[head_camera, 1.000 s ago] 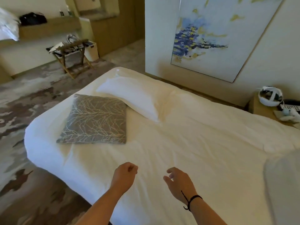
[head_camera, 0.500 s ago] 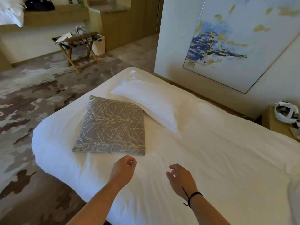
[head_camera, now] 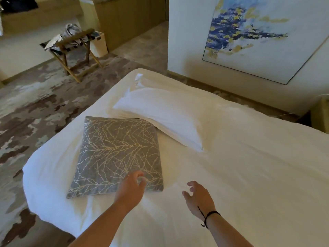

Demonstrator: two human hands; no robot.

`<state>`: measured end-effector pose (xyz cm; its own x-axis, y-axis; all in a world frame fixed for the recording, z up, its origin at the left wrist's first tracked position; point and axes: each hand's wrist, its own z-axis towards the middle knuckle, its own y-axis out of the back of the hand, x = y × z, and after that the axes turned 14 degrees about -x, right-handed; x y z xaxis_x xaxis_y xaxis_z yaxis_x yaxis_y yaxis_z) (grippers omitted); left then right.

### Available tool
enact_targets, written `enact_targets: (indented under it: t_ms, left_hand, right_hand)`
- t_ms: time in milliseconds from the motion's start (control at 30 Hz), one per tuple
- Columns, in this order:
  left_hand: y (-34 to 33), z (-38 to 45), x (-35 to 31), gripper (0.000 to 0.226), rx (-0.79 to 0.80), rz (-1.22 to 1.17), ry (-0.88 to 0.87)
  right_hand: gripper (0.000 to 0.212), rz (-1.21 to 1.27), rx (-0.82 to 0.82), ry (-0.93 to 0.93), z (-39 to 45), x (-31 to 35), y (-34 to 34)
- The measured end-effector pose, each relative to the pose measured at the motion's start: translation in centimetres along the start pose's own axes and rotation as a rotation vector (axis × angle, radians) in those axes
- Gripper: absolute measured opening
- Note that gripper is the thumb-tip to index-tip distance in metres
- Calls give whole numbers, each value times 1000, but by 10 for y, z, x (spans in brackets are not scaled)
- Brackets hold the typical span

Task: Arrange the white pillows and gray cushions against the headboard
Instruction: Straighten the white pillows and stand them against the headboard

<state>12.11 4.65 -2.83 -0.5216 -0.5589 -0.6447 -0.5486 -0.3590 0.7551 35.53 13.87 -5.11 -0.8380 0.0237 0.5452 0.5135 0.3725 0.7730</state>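
Note:
A gray cushion (head_camera: pixel 117 155) with a pale branch pattern lies flat on the white bed (head_camera: pixel 249 166), near its left side. Behind it a white pillow (head_camera: pixel 165 113) lies at an angle, its near edge touching the cushion's far edge. My left hand (head_camera: pixel 130 190) hovers over the cushion's near right corner, fingers loosely curled and holding nothing. My right hand (head_camera: pixel 197 198), with a black cord on the wrist, hangs relaxed above the sheet to the right of the cushion.
A wooden luggage rack (head_camera: pixel 74 50) with clothes stands on the patterned carpet (head_camera: pixel 26 104) at the far left, a white bin (head_camera: pixel 99 43) beside it. A large painting (head_camera: pixel 258 32) hangs on the wall behind the bed. A bedside table (head_camera: pixel 320 114) edge shows at right.
My view has moved closer to the cushion and pillow. My left hand has reached forward over the cushion's near corner, and my right hand has advanced a little.

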Motion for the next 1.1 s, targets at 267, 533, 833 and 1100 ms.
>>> enact_targets:
  t_ms: [267, 533, 833, 1100]
  left_hand:
    - [-111, 186, 22, 43, 8, 306, -286]
    - [-209, 278, 119, 66, -83, 597, -615]
    - [-236, 291, 142, 63, -203, 444, -693]
    - [-239, 292, 144, 62, -201, 439, -683]
  right_hand:
    - [60, -190, -104, -10, 149, -22, -38]
    - [97, -573, -325, 119, 327, -34, -123]
    - [64, -622, -484, 224, 415, -46, -143]
    - [28, -694, -367, 264, 431, -26, -120]
